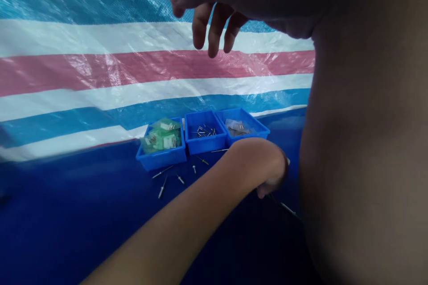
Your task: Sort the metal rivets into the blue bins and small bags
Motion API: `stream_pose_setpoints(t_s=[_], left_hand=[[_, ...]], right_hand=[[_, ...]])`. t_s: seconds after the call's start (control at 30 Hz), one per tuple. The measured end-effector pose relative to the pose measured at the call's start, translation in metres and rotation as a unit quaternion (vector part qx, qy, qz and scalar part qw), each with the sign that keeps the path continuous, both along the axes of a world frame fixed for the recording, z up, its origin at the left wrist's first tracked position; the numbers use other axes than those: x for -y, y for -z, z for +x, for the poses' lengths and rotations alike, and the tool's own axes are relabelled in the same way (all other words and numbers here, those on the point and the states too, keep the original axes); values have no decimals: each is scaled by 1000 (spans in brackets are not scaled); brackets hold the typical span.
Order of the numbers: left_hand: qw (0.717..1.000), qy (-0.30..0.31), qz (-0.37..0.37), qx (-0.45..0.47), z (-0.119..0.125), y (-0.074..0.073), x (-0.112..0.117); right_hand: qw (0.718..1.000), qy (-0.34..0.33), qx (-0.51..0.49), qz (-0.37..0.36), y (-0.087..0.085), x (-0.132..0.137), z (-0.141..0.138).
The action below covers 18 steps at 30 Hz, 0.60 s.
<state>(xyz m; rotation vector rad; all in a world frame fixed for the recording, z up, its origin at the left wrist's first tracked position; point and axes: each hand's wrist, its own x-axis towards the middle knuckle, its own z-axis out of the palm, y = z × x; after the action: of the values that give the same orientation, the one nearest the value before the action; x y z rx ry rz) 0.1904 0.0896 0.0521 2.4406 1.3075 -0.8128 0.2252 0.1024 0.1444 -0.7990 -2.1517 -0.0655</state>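
My left hand (274,170) reaches in from the lower left, bent at the wrist, just in front of the right-hand blue bin. Its fingers are mostly hidden behind the back of the hand, so what they hold, if anything, does not show. Close below it a thin metal rod (288,209) lies in shadow. My right hand (210,4) is raised near the camera, high above the bins. Its fingers hang apart, loosely bent, and nothing shows in them. Several pop rivets (162,188) lie loose on the dark blue surface (83,205) left of my left forearm.
Three blue bins stand side by side: the left bin (162,161) has green bags (163,136), the middle bin (205,144) loose rivets (205,131), the right bin (259,131) clear bags (236,125). Behind them hangs a striped plastic sheet (133,69). My right arm (364,120) blocks the right side.
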Motion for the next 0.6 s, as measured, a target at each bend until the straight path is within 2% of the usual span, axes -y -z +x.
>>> stream_pose_setpoints(t_s=[0.13,0.3,0.5,0.6], left_hand=[[1000,9,-7,0,-2,1,-1],[1000,25,0,16,-4,-1,-3],[998,47,-4,42,-5,3,-6],[996,33,0,83,-7,5,-9]], right_hand=[[995,44,60,-71,-8,9,2],[993,58,98,-33,-13,8,3],[995,4,95,-8,-7,-5,3],[994,28,100,-13,-4,-3,1]])
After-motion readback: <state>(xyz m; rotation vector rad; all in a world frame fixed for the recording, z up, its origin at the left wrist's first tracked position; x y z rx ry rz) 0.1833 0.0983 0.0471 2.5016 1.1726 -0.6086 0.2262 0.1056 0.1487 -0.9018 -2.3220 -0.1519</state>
